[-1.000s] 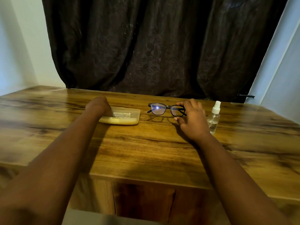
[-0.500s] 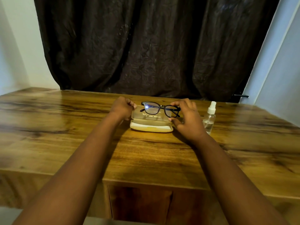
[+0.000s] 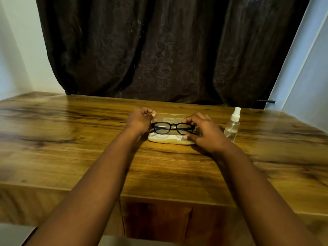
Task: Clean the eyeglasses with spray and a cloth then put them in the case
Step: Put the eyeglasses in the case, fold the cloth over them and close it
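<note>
Centrally, at 12 o'clock from the viewer, an open eyeglasses case [image 3: 170, 140] lies on the wooden table [image 3: 71, 148]. Its lid is translucent and raised at the far side; its base is pale, with a shallow moulded interior. The black-framed eyeglasses [image 3: 173, 128] sit over the base, temples folded, lenses facing the viewer. Whether the frame rests fully in the base cannot be determined.

The left hand [image 3: 139, 119] is at the 9 o'clock end of the case, fingers curled, gripping the lid corner. The right hand [image 3: 204, 132] is at the 3 o'clock end, thumb and curled fingers pinching the frame's end piece; this hand hides the case's right end.

A clear plastic spray bottle [image 3: 232, 126] with a white nozzle stands upright at 3 o'clock, just beside the right hand and apart from the case.

The table surface is glossy, brown, with dark grain streaks. A dark, crumpled curtain [image 3: 168, 50] hangs behind the table at 12 o'clock, between pale walls [image 3: 21, 59].
</note>
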